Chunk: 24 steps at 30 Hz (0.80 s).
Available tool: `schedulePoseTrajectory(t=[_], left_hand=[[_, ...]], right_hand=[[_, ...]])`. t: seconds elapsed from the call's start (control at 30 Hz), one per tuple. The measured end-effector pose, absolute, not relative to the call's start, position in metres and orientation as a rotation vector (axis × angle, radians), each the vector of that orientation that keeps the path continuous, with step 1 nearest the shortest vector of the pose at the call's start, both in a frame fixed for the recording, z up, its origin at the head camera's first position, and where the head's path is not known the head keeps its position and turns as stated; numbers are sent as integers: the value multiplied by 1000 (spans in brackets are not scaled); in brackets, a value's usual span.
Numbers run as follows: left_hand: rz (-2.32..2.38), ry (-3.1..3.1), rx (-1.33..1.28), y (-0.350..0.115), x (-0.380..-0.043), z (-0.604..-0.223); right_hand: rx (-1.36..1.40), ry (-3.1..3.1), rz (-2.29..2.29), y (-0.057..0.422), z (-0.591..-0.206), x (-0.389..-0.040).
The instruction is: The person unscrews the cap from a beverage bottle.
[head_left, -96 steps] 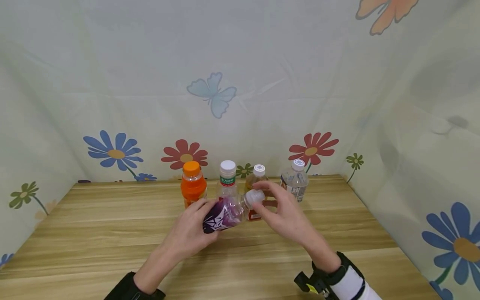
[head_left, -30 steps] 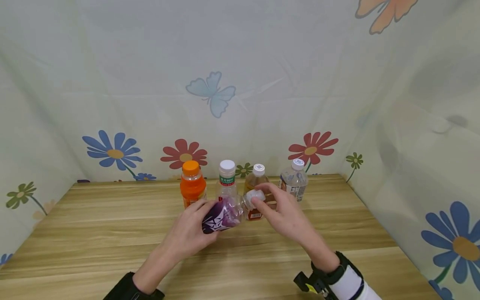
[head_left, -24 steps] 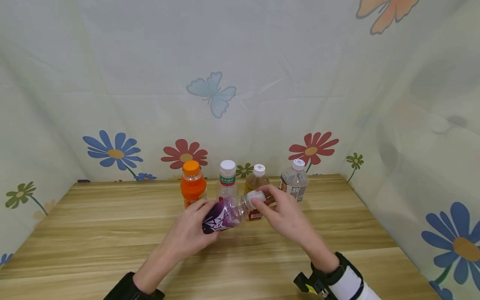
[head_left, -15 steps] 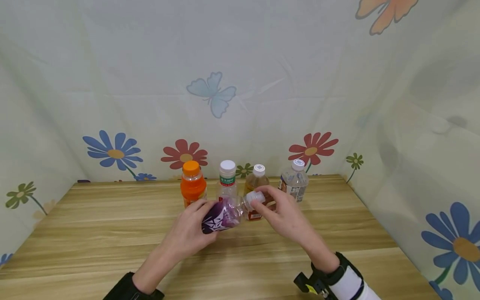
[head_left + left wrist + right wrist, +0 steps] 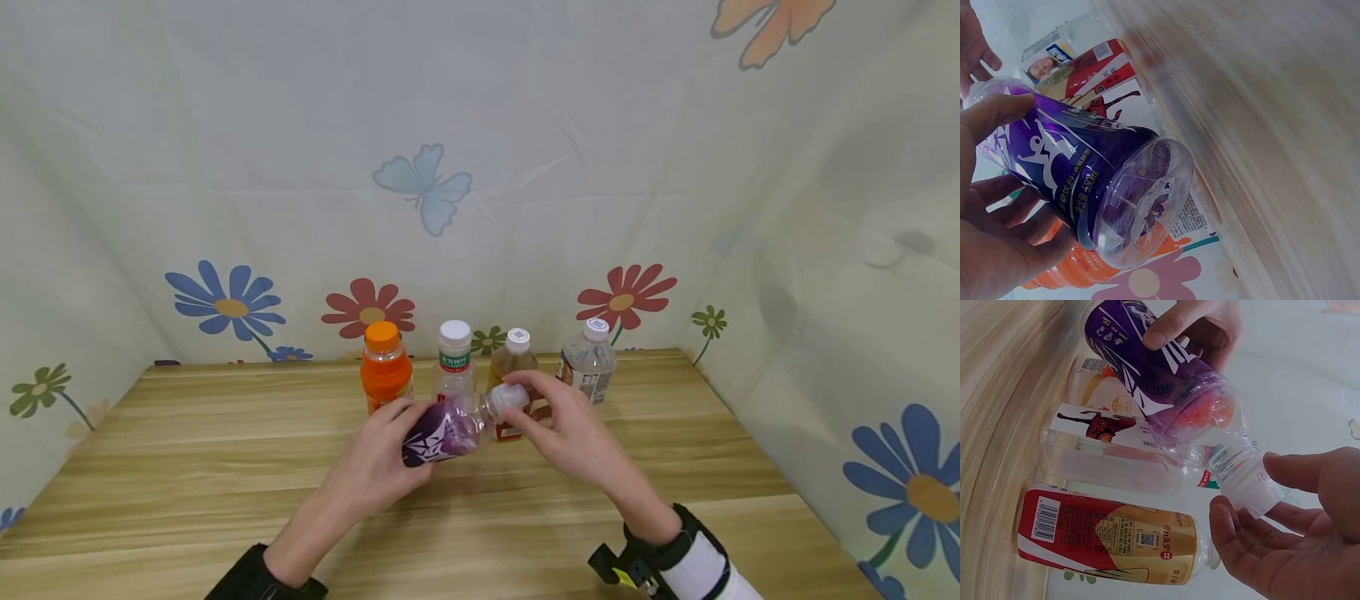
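Observation:
My left hand (image 5: 382, 458) grips a clear bottle with a purple label (image 5: 442, 432). The bottle is tilted, its neck pointing right and up, and looks to hold no drink. Around its translucent white cap (image 5: 1250, 490) are the thumb and fingers of my right hand (image 5: 573, 429), the thumb on one side and the fingertips on the other. In the left wrist view, the purple bottle's base (image 5: 1147, 206) faces the camera, while its cap is out of sight. The cap still sits on the neck; how tight it is cannot be seen.
Behind the held bottle, an orange bottle (image 5: 386, 371), a clear bottle with a white cap (image 5: 455, 337), a gold-and-red-labelled bottle (image 5: 1110, 534) and another clear bottle (image 5: 590, 358) stand upright in a row on the wooden table (image 5: 225, 450). A flower-printed cloth (image 5: 300, 233) hangs behind.
Both hands keep nearly the same place with the tilted purple bottle. The right fingers have shifted slightly about the cap, in small turns back and forth. The standing bottles have not moved.

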State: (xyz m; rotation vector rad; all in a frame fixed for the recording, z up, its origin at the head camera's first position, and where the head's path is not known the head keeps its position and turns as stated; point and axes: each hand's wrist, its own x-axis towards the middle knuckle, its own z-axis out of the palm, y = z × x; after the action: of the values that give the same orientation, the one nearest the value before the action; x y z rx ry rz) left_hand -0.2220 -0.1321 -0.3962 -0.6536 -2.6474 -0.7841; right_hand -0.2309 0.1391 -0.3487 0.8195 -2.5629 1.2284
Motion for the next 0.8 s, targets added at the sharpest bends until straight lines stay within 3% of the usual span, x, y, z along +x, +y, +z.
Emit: schedulePoseTrajectory(t=[0.8], left_hand=[[-791, -2631, -652, -134, -224, -399]], right_hand=[[858, -2500, 1307, 137, -347, -229]])
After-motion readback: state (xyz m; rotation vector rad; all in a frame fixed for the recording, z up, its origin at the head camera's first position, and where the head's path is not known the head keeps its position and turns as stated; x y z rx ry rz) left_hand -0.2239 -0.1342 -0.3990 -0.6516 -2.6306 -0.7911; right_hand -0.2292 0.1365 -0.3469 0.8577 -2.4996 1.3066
